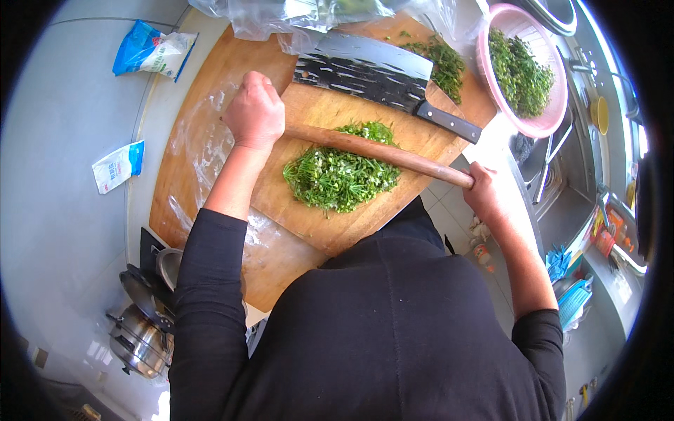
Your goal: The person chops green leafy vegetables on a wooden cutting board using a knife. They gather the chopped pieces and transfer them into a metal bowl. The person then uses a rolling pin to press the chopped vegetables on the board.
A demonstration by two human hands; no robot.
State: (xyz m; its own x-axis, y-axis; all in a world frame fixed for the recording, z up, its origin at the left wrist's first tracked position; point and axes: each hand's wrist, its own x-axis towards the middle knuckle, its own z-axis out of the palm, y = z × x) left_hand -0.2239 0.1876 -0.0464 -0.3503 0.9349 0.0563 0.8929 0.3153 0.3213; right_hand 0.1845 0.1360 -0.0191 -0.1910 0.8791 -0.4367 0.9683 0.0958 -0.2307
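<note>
My left hand (255, 110) is closed around one end of a wooden rolling pin (368, 149), and my right hand (483, 189) grips the other end. The pin slants across a pile of chopped green herbs (342, 181), above or on it; contact cannot be told. The pile lies on a wooden cutting board (295, 216), which rests on a larger wooden board (184, 142) smeared with white flour-like residue. Beyond the pin lies a wide cleaver (368, 73) with a black handle, pointing its handle to the right. More cut greens (445, 63) lie past the blade.
A pink basket (481, 58) of greens stands at the upper right, beside a metal sink (566, 194). Clear plastic bags (316, 16) cover the far edge. Two blue-and-white packets (154, 51) are at the left. A steel pot (139, 344) stands at the lower left.
</note>
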